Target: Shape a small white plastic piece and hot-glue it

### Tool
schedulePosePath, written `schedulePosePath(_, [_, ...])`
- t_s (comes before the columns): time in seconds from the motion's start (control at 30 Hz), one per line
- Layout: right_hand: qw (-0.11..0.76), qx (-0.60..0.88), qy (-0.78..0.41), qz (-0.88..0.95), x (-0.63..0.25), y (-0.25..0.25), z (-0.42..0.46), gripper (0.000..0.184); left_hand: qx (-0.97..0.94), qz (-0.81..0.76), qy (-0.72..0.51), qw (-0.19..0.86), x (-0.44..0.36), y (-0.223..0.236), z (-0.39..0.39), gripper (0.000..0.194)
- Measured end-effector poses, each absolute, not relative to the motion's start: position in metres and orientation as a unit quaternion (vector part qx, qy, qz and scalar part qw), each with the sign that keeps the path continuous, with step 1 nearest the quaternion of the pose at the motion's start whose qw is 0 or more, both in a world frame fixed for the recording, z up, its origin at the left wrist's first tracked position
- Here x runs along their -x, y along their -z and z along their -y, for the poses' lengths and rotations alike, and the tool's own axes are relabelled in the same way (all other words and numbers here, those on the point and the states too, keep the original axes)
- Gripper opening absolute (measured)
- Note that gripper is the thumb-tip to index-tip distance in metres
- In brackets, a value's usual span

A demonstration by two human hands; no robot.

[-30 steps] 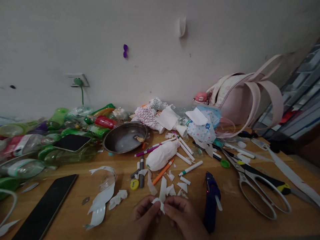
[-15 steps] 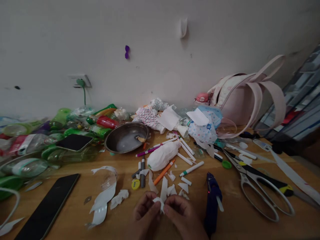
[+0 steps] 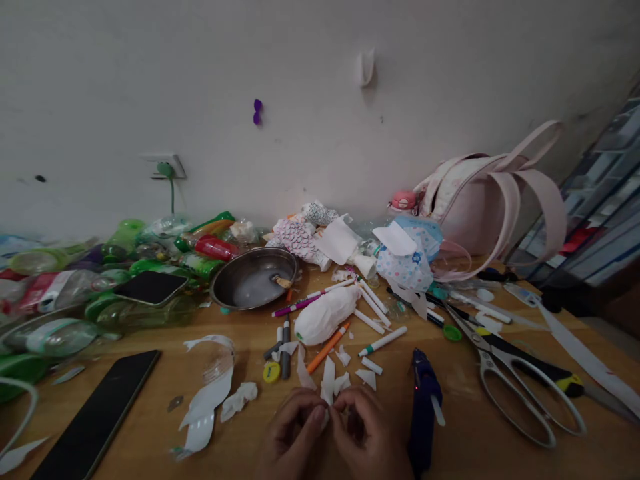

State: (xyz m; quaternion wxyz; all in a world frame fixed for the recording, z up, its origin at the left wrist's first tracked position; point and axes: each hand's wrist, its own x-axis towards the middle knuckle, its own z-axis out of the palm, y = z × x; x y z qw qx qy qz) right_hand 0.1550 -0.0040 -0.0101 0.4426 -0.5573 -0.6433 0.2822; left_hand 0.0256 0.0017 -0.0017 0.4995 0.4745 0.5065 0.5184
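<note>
My left hand (image 3: 293,437) and my right hand (image 3: 367,433) meet at the near edge of the wooden table (image 3: 475,440), fingertips pinched together on a small white paper scrap (image 3: 326,417) that is mostly hidden between them. Just beyond the fingers lie several loose white paper scraps (image 3: 330,377). A dark blue glue gun (image 3: 424,407) lies right beside my right hand. A white paper-wrapped bottle (image 3: 325,315) lies further back among several marker pens (image 3: 327,347).
Large scissors (image 3: 515,383) lie at the right, a black phone (image 3: 97,413) at the left. A metal bowl (image 3: 254,279), a heap of green plastic bottles (image 3: 115,273), patterned cloth and paper (image 3: 410,257) and a pink bag (image 3: 493,193) line the wall.
Both hands have closed further over the white scrap, hiding most of it. The view has tilted slightly upward.
</note>
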Motion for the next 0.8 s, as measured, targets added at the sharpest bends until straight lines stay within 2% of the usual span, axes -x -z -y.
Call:
schedulePosePath(0.13, [0.426,0.476,-0.146,0.755,-0.162,0.008,0.003,0.009,-0.431,-0.53,-0.462,0.565,-0.024,0.001,-0.003,0.027])
schedulePosePath(0.27, [0.399,0.453,-0.129,0.787,-0.165,0.007,0.002,0.011,-0.407,-0.515,-0.44,0.613,-0.02,0.01,-0.007,0.028])
schedulePosePath(0.4, [0.407,0.48,-0.268,0.73,-0.162,0.008,0.003,0.012,-0.373,-0.507,-0.443,0.638,-0.02,0.017,-0.007,0.03])
schedulePosePath(0.6, [0.464,0.542,-0.547,0.437,-0.156,0.009,0.005,0.014,-0.295,-0.498,-0.468,0.668,-0.026,0.016,-0.004,0.034])
schedulePosePath(0.8, [0.457,0.471,-0.678,0.332,-0.157,0.009,-0.002,0.036,-0.251,-0.476,-0.501,0.678,-0.03,0.014,-0.001,0.033])
